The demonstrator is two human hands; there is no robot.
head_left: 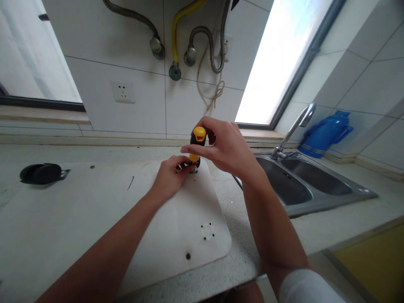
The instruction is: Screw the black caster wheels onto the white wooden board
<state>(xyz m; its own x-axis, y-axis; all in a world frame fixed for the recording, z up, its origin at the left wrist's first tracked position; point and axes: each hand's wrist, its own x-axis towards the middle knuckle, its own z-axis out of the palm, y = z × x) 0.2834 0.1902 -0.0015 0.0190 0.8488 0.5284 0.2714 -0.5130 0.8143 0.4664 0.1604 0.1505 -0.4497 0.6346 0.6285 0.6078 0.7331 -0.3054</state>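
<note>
My right hand (pixel 225 145) grips a yellow and black screwdriver (pixel 199 134), held roughly upright with its handle end towards me. Below it, my left hand (pixel 172 172) has its fingers pinched close around the screwdriver's lower end; what they hold is hidden. Both hands are over the far right corner of a white board (pixel 132 235) that lies on the countertop. A small metal piece (pixel 194 171) shows just under the left fingertips. Four-cornered screw holes (pixel 207 231) mark the board's near right corner.
A black caster wheel (pixel 42 173) lies on the board at the left. To the right are a steel double sink (pixel 295 202), a tap (pixel 296 126) and a blue thermos jug (pixel 325 134). Hoses and valves (pixel 190 57) hang on the tiled wall behind.
</note>
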